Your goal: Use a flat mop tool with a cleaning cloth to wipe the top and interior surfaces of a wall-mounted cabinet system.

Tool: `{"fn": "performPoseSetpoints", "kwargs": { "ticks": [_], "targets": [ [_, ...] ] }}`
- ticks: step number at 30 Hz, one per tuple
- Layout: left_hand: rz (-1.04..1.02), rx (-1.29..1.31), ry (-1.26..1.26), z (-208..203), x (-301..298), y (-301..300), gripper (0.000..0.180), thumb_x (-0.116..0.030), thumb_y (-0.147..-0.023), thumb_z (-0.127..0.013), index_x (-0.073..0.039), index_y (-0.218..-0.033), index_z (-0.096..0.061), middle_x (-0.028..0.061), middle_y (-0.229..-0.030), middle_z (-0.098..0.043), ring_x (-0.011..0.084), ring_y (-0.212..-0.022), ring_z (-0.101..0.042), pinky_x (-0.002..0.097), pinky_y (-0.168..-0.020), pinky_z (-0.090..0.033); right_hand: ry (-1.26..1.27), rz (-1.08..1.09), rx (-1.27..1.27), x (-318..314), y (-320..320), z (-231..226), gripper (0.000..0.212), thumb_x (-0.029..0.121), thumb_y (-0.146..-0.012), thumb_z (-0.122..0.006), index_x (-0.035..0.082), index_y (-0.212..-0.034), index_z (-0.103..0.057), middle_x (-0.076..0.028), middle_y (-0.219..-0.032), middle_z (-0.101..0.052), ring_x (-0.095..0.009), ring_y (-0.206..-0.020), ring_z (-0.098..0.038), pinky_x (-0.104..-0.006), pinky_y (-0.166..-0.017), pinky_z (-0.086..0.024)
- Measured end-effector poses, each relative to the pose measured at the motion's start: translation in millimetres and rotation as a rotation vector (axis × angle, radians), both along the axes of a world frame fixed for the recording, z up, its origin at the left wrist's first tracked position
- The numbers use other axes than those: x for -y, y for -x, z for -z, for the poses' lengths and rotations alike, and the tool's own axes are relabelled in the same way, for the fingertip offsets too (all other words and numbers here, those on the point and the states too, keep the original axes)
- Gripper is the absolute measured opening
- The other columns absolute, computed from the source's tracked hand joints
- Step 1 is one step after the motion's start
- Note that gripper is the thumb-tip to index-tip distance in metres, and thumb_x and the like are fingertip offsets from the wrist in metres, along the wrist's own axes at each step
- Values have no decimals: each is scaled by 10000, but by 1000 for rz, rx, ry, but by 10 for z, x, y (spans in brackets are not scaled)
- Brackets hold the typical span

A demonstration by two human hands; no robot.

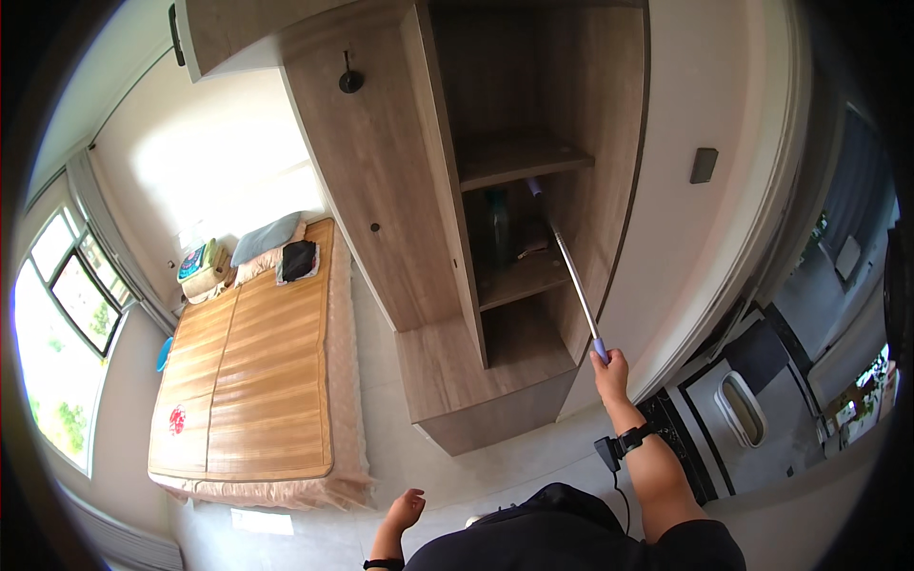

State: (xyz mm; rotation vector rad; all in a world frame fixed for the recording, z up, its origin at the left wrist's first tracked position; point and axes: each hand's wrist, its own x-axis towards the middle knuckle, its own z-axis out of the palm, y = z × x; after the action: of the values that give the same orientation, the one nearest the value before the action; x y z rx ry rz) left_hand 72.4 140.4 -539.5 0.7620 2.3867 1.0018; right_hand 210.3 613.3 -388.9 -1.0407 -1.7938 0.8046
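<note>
My right hand [610, 369] is wrapped round the purple grip of a long silver rod [575, 271]. The rod slants up and away into an open wooden cabinet [486, 376], and its purple far end lies just under a shelf [524, 160]. In that compartment stand a dark green bottle-like item [498, 224] and a small item [535, 246] too dim to make out. Low in front of my body, my left hand [407, 510] hangs apart from everything, its fingers loosely curled with nothing visible in them.
Left of the cabinet stands a bed [276, 381] with a slatted mat, pillows [267, 240] and folded cloth. A black hook [350, 80] sits on the cabinet's side panel. A doorway opens at the right, past a wall switch [704, 165]. A strapped device [624, 443] with a cable is on my right wrist.
</note>
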Motion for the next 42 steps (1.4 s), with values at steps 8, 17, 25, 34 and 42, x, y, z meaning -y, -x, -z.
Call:
{"fn": "performPoseSetpoints", "kwargs": {
  "ticks": [8, 17, 25, 34, 42],
  "targets": [
    [37, 4, 24, -99, -103, 95, 254, -174, -770, -543, -38, -984, -550, 135, -770, -625, 265, -747, -615, 327, -689, -480, 14, -22, -73, 141, -113, -24, 286, 219, -755, -646, -21, -725, -494, -47, -553, -462, -141, -487, -444, -303, -459, -376],
    [131, 30, 47, -17, -198, 218, 249, -169, -777, -553, -46, -994, -549, 124, -761, -622, 248, -748, -613, 319, -678, -478, 56, 6, -27, 732, -1285, -125, 270, 193, -709, -673, -22, -704, -509, -69, -570, -475, -145, -506, -431, -286, -484, -376],
    [281, -40, 110, -99, -448, 388, 231, -178, -790, -545, -56, -986, -558, 128, -800, -620, 259, -750, -608, 331, -676, -481, 34, 132, 15, 1131, -1963, -176, 229, 140, -686, -676, -9, -701, -502, -35, -548, -450, -100, -481, -396, -253, -443, -346],
    [320, -49, 35, -48, -549, 476, 231, -198, -794, -526, -50, -967, -569, 151, -815, -613, 287, -762, -604, 338, -682, -478, -32, 54, 13, 1036, -1578, -302, 236, 137, -709, -658, -19, -675, -484, -29, -561, -435, -98, -503, -381, -261, -453, -334],
    [205, -9, 112, -46, -204, 350, 258, -191, -774, -527, -64, -996, -564, 151, -780, -620, 282, -762, -603, 336, -686, -473, 54, -58, -16, 660, -819, -304, 275, 181, -722, -666, -27, -679, -490, -60, -544, -471, -132, -485, -427, -277, -466, -366]
  ]
}}
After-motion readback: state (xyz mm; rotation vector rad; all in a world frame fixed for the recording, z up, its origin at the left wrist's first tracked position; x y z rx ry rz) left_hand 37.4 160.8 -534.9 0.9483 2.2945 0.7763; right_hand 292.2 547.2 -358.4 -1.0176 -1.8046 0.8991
